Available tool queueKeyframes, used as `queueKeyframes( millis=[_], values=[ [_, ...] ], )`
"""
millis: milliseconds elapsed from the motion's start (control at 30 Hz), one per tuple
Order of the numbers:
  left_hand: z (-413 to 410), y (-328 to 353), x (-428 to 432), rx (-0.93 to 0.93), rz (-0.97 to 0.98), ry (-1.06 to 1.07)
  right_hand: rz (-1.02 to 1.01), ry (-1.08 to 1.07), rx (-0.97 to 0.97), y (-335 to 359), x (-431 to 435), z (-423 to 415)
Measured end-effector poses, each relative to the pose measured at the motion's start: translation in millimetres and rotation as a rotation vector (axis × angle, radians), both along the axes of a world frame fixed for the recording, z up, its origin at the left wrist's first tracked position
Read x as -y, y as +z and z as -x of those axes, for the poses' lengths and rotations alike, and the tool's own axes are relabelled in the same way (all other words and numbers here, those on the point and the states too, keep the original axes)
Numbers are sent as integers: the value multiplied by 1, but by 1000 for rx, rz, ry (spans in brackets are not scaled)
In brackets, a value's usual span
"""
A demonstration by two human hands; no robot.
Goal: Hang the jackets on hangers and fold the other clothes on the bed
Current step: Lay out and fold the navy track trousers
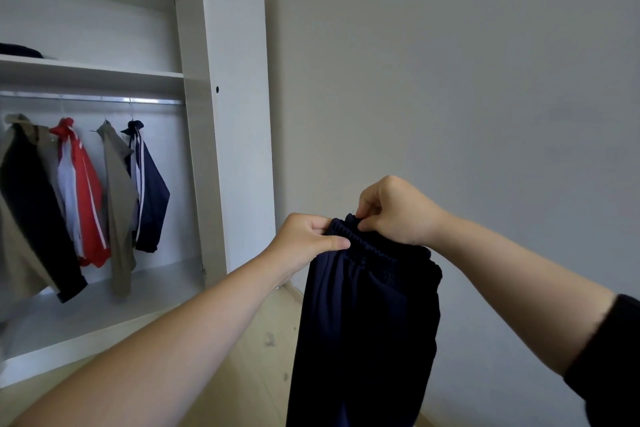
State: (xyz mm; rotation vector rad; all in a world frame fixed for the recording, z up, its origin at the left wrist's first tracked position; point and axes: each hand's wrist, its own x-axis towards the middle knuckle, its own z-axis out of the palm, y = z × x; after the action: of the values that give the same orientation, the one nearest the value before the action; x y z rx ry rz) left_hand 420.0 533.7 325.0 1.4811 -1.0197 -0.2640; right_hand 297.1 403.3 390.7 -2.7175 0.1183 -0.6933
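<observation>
Fingertips (367, 226) of the right hand (398, 211) and the thumb of the left hand (301, 243) pinch the gathered elastic waistband of smooth dark navy trousers (363, 322), which hang limp to the right of the open white wardrobe (235, 114). Inside it, four jackets (86, 191) hang from a metal rail (104, 99).

Navy trousers (363, 322), elastic waistband pinched by left hand (304, 243) and right hand (398, 211); four jackets (86, 191) hanging in open wardrobe (235, 114).
</observation>
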Motion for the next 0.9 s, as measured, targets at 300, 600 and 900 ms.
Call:
queueKeyframes(
  millis=[300, 600, 900],
  values=[
    [3, -1, 1, 64, -5, 95, -459, -16, 39, -9, 9, 1],
    [15, -3, 11, 133, 115, 208, -171, -30, 70, -19, 6, -4],
    [13, 0, 13, 42, 57, 125, -408, 17, 266, -27, 3, -10]
  ],
)
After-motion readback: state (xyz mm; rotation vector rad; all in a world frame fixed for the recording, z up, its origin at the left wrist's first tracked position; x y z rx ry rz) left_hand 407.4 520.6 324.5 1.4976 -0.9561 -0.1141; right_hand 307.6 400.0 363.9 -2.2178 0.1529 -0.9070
